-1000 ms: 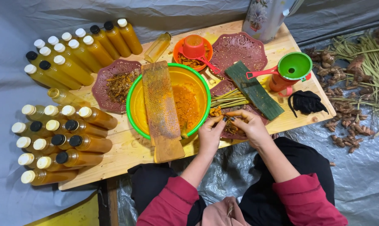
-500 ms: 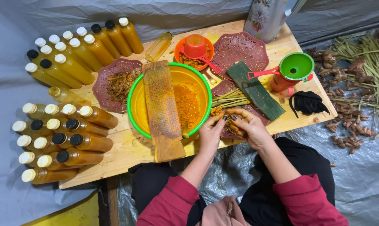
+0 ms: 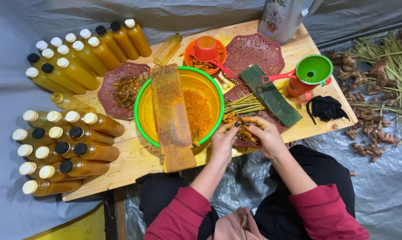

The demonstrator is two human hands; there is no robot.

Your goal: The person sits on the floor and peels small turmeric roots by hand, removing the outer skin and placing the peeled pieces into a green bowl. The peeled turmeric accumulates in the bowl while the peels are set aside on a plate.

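My left hand (image 3: 223, 141) and my right hand (image 3: 266, 135) meet over a dark red plate (image 3: 236, 93) near the table's front edge. Both pinch small orange turmeric roots (image 3: 241, 130) lying on that plate. Just left of my hands stands a yellow bowl with a green rim (image 3: 141, 116), holding grated orange pulp (image 3: 198, 111). A wooden grater board (image 3: 170, 113) lies across the bowl. Green stalks (image 3: 243, 105) rest above my hands.
Several bottles of yellow liquid (image 3: 67, 146) lie at the left and stand at the back left. A dark red plate of peels (image 3: 121, 89), an orange dish with cup (image 3: 206, 50), a green funnel (image 3: 314, 71), a folded leaf (image 3: 269, 94) and black cloth (image 3: 326, 108) share the wooden table (image 3: 134, 162). Roots (image 3: 369, 129) lie right.
My hands stay over the plate; the fingers shift slightly on the turmeric pieces. Nothing else has moved.
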